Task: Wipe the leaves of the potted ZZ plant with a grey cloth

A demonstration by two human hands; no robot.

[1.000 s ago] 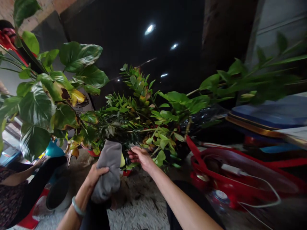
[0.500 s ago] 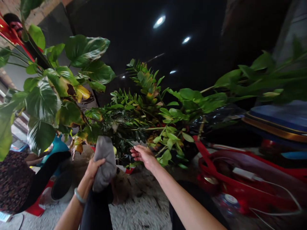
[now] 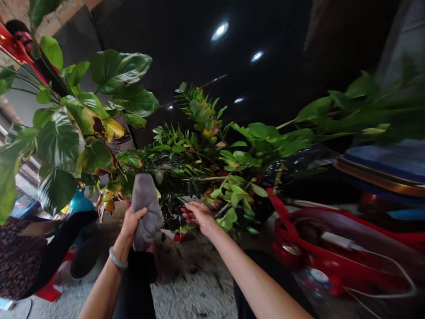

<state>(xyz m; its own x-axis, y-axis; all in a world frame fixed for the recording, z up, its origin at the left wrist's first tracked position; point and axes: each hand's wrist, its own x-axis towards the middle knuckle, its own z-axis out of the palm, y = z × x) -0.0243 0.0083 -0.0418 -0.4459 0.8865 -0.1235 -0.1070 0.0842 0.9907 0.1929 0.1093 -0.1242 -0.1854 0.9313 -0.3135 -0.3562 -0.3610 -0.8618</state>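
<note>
A long grey cloth piece [image 3: 146, 208], rounded at the top, stands upright in my left hand [image 3: 132, 223]; the thumb lies across its near side. A pale bangle circles that wrist. My right hand [image 3: 201, 217] reaches to the edge of the leafy green plants [image 3: 235, 190], palm turned inward, its fingers partly curled among dark leaves. Whether those fingers hold anything is hidden by the shade and foliage.
Broad-leaved plant [image 3: 59, 141] at the left. A person in a patterned top [image 3: 20, 261] sits lower left beside a dark bucket [image 3: 86, 259]. At the right are a red basket [image 3: 352, 270] with a white charger and cable, and a stacked blue case [image 3: 385, 164].
My left hand has moved up and slightly right with the grey cloth piece. My right hand has barely moved. The person at the left has shifted an arm.
</note>
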